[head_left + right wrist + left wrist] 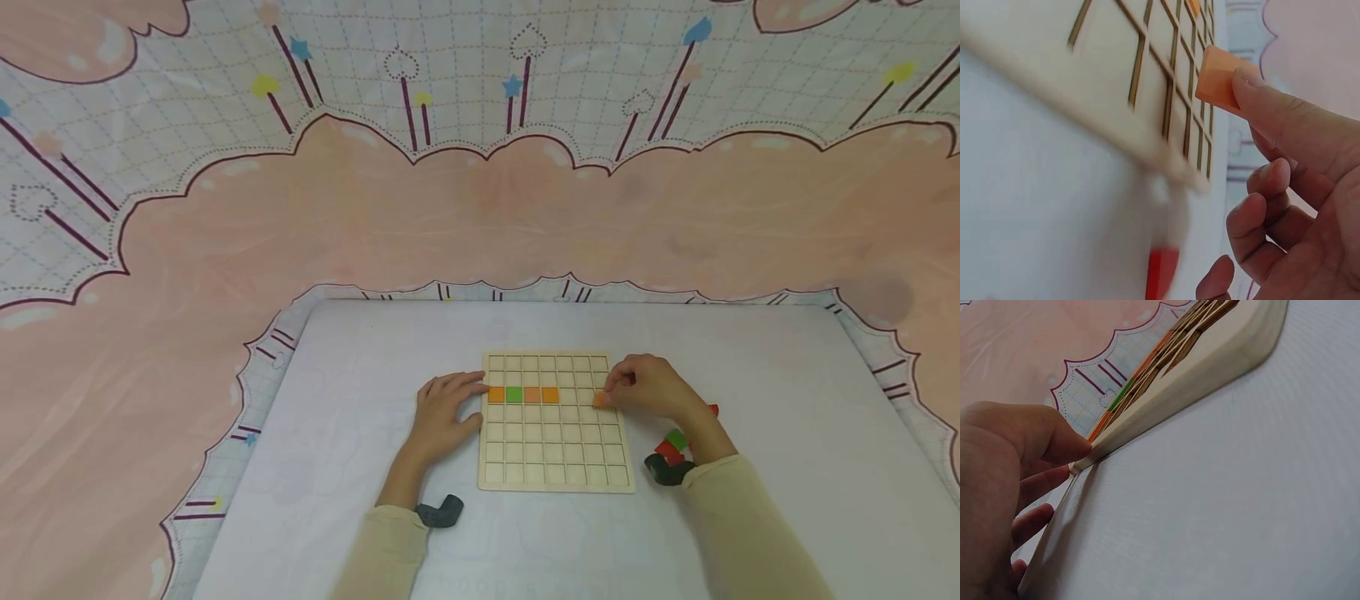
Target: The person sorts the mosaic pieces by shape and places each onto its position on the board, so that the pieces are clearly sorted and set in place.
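Observation:
A light wooden grid board (557,479) lies flat with a row of square tiles across its upper part: an orange tile (497,395), a green tile (513,395), a paler orange tile (532,395) and another orange tile (551,395). At the board's left edge my left hand (442,417) rests with fingers spread; the left wrist view shows the thumb and fingertips touching that edge. My right hand (654,390) pinches an orange square tile (1219,78) between thumb and fingers, over the grid's right side. Its other fingers are loosely curled below.
Close to my right wrist, a green tile (677,439) and a red tile (669,453) lie on the white table (360,358), partly hidden by the forearm. Dark wrist straps (441,512) show on both wrists. A patterned cloth (465,217) rises behind the table.

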Motion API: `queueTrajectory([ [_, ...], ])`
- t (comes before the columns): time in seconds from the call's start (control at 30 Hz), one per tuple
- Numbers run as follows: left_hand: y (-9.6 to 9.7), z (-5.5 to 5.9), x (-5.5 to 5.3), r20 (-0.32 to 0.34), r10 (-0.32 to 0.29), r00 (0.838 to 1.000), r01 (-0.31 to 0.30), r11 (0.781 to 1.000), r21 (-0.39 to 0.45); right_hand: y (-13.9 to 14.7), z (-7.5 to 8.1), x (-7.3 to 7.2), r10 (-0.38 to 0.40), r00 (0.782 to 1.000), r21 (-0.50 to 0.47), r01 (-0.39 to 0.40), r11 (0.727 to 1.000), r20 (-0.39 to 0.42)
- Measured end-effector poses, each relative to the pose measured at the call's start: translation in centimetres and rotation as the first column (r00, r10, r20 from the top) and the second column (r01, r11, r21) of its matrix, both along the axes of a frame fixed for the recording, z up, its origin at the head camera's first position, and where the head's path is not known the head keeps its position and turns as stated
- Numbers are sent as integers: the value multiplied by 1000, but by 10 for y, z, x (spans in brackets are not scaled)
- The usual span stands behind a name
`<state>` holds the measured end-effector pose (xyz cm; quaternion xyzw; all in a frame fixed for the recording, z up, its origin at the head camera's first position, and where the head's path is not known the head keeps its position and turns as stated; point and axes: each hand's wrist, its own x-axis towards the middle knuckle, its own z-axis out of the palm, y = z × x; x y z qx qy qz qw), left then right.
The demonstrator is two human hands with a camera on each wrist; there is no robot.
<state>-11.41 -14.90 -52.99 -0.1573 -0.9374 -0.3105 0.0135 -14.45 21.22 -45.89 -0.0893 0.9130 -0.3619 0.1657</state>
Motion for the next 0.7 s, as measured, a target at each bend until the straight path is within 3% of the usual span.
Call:
queueTrajectory([
  [0.27, 0, 0, 0, 3, -1, 1000, 1, 1000, 5, -29, -5, -6, 47, 998, -23, -49, 999, -50],
  [0.5, -1, -1, 0, 10, -5, 1000, 5, 1000, 2, -44, -9, -10, 15, 999, -32, -17, 999, -48],
  [0.7, -1, -1, -1, 10, -5, 1000, 5, 1000, -6, -48, -13, -12, 34, 997, -1, -34, 999, -72],
])
